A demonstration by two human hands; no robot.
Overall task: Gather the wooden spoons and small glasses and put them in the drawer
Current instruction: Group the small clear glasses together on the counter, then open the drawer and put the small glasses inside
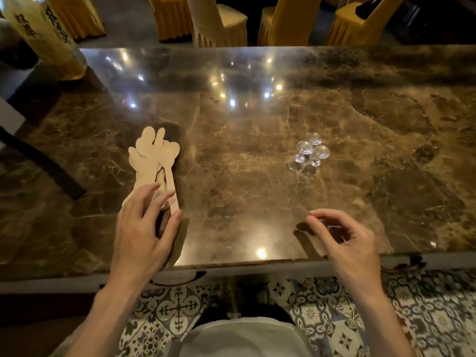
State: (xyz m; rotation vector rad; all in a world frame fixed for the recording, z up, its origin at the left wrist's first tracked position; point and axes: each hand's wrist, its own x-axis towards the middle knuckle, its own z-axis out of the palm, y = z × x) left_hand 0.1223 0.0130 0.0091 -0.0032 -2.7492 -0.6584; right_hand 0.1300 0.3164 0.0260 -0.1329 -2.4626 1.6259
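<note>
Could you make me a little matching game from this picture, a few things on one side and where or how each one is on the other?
Things:
1. wooden spoons
2. small glasses
3. right hand
4. large bottle

States:
A. hovering empty, fingers curled
B. clustered on the marble table, untouched
C. standing at the far left corner
D. fanned out, handles under the left hand

Pairs: 1-D, 2-B, 3-A, 4-C
</note>
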